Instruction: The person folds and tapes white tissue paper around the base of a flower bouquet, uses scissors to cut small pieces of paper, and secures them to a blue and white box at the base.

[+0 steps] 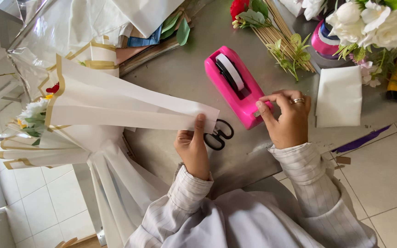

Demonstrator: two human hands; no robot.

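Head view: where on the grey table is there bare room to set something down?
Table is bare between the paper pile, pink tape dispenser and wrapped bouquet. A smaller patch lies below the dispenser, near the scissors. The top right, with sticks, flowers and folded paper, is crowded.

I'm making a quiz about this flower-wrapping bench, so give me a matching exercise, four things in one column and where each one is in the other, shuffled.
Things:
1. tape dispenser
2. scissors
3. folded white cloth
4. wrapping paper

Places:
A. pinched in the left hand
B. on the table right of the right hand
C. under the right hand's fingertips
D. beneath the paper's end, by the left hand

Pairs: 1-C, 2-D, 3-B, 4-A
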